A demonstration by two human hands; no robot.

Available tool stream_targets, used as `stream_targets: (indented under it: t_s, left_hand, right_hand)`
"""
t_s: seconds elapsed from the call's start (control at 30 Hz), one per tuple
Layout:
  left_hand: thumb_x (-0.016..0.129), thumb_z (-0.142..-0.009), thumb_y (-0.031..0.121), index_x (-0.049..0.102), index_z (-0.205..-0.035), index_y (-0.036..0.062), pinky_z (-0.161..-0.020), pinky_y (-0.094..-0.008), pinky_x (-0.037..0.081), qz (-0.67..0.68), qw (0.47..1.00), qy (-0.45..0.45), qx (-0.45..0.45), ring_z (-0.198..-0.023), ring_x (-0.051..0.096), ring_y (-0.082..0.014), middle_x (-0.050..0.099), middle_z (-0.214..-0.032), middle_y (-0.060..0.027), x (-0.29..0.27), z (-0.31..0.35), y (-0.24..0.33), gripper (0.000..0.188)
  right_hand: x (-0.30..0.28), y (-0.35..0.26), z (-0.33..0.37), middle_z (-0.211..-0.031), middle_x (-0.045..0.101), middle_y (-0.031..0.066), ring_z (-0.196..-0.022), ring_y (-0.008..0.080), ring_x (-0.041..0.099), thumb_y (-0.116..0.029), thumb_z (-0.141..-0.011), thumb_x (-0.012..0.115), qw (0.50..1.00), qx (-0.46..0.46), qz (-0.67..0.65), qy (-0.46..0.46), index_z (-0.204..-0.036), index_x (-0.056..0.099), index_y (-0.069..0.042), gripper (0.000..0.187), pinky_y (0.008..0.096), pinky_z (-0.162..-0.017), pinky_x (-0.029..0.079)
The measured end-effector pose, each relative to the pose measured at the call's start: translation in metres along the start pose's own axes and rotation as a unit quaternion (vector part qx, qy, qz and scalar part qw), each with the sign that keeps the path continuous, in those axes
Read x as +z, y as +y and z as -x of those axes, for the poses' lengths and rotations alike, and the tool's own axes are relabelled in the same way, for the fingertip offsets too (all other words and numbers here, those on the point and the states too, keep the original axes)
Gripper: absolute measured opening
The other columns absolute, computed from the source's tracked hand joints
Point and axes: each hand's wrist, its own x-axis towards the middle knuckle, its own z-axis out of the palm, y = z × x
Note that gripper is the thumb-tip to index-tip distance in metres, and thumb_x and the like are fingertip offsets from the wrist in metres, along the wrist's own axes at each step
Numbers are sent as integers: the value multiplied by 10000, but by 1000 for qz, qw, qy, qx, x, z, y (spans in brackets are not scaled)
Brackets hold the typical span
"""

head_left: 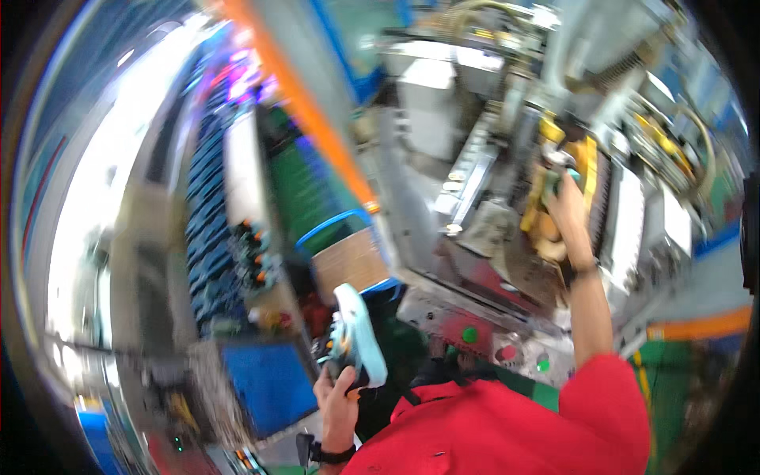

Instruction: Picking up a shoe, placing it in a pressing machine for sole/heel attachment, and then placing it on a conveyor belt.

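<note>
My left hand [339, 408] is closed round the heel end of a shoe [358, 340] with a pale blue sole and a dark upper touched with orange. The shoe is tilted, its toe pointing up and away from me. Stretched far forward, my right hand [566, 206] is inside a machine [467, 214] at the right, between yellow side pieces [587, 170]. Something dark and teal shows at its fingertips, too blurred to name. The fingers of that hand are smeared by motion, so their grip does not show.
Rows of dark blue shoes [210, 206] line a long rack or conveyor at the left. A brown board [348, 261] in a blue frame stands between it and the machine. The machine's front panel [451, 321] carries green and red buttons. An orange post [309, 103] rises beyond.
</note>
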Motion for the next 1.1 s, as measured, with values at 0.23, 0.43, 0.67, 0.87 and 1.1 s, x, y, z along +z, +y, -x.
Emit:
stream_targets:
  t_s: [0.23,0.43,0.67,0.87,1.1]
  left_hand:
    - [696,-859,131,552,-1175,-45,-766,-274,482,100,990,56,-88,-864,588,-121,621,-1033,-55,-6,59,-58,390]
    - [731,-829,125,591,-955,-32,-689,-246,459,145,972,163,-87,-781,553,-88,587,-851,-21,-45,138,-83,245]
    - [717,-804,60,623,-1049,-91,-745,-314,534,277,878,385,-69,-818,650,-184,663,-943,-105,-146,207,-170,303]
    - [719,-800,157,684,-921,-42,-716,-310,504,280,802,527,-24,-753,631,-185,669,-822,-81,-285,245,-314,235]
    - [699,-731,109,648,-937,6,-626,-330,487,178,695,696,33,-653,576,-184,622,-796,-83,-431,323,-416,236]
  right_hand:
    - [40,-54,259,-946,604,176,-875,371,581,-32,-837,568,945,-247,-141,-161,-945,611,-43,117,452,-756,462]
    - [124,-11,298,-960,572,163,-928,371,561,-51,-830,579,917,-293,-104,-250,-978,587,-51,149,438,-784,455]
    - [116,-94,274,-921,570,153,-823,328,574,-26,-839,584,900,-344,-161,-214,-1004,587,-15,165,403,-736,475]
    - [66,-350,297,-993,640,106,-869,211,626,-68,-932,573,766,-433,-398,-260,-1049,615,-1,141,307,-719,499]
    - [-4,-596,381,-1008,670,36,-896,128,615,-118,-944,585,659,-629,-362,-198,-1090,636,-45,171,255,-704,453]
